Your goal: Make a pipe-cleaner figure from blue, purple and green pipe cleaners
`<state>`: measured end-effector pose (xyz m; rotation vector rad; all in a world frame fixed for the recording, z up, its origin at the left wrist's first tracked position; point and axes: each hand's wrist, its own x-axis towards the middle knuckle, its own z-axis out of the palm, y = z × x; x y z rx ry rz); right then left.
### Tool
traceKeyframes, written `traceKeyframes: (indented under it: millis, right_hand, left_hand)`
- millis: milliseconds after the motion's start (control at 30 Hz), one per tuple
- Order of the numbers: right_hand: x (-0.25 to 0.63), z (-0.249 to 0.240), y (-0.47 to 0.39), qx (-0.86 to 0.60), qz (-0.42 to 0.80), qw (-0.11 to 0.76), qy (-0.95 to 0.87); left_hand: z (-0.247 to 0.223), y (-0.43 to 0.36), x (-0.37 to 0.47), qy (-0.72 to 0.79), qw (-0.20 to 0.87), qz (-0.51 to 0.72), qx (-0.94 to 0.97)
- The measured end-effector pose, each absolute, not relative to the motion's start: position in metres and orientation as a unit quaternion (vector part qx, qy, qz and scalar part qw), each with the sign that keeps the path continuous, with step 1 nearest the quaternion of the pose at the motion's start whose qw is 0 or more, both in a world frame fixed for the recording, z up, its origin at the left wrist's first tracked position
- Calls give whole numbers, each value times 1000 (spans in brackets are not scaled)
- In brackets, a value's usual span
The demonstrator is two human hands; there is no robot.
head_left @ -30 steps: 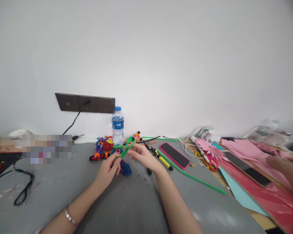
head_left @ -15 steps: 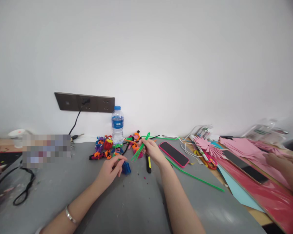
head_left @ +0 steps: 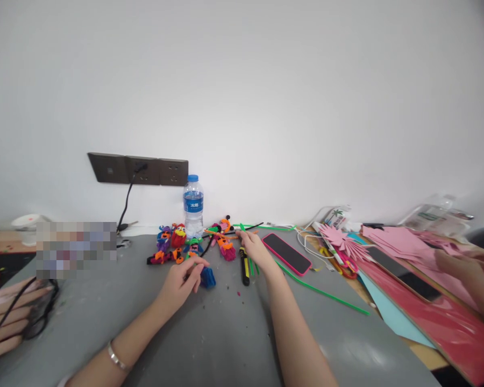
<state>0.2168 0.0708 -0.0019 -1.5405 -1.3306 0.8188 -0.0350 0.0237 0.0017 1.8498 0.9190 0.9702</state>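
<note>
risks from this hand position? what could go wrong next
1. The right hand lies among green pipe cleaners right beside the yellow-and-black tool; a sweep could knock it or snag the phone.
2. The water bottle stands upright just behind the pipe-cleaner figures; a forward reach might tip it.
3. The left hand rests against a small blue piece and may nudge it.

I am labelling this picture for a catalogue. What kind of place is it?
Probably a shared craft table in a workshop or classroom: pipe-cleaner figures and green pipe cleaners lie on a grey mat, with pink paper sheets nearby.
</note>
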Motion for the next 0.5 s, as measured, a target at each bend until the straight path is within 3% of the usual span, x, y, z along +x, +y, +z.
traceKeyframes:
  millis: [300, 500]
  right_hand:
    - [217, 1, 63, -679, 322, 375, -543]
    - [216, 9, 58, -676, 308, 390, -544]
  left_hand:
    - [0, 24, -36, 365, 405, 406, 733]
    - [0, 23, -37, 362, 402, 410, 734]
